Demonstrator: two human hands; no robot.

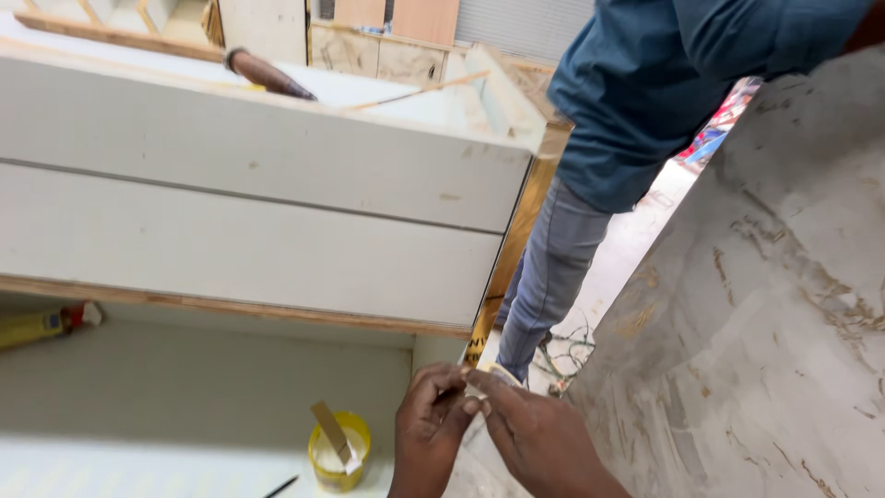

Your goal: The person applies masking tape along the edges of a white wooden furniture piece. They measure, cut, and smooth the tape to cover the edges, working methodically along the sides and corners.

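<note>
Far left, about 9 o'clock: a yellow tube with a red cap [44, 324] is lying on the lower white shelf [184, 387], partly cut off by the frame edge.

Upper left, 11 o'clock: a brown-handled tool [267, 75] is resting on top of the white cabinet [249, 184], pointing toward 4 o'clock. The cabinet front is showing two long pale panels with a plywood edge running beneath them.

Bottom, near 7 o'clock: a small yellow pot of white paste [338, 452] is sitting on the lower shelf, with a flat brown spreader strip [330, 430] standing tilted in it. A thin dark stick [281, 486] is lying just beside the pot, at its lower left.

Bottom centre, 6 o'clock: the left hand [431, 426] is curling its fingers in toward the right hand [539, 438], and the two are meeting at the fingertips. Both are pinching a small pale piece [487, 380], possibly tape or edging strip; the view is too tight to say which. The grip is nearly closed, thumb and fingers pressed on the piece. It is sitting at the edge of the grey marbled sheet [765, 323], which is filling the right side from 3 to 5 o'clock.

Upper right, 1 o'clock: another person in a blue shirt [664, 83] and grey trousers [553, 267] is standing between cabinet and sheet.
</note>
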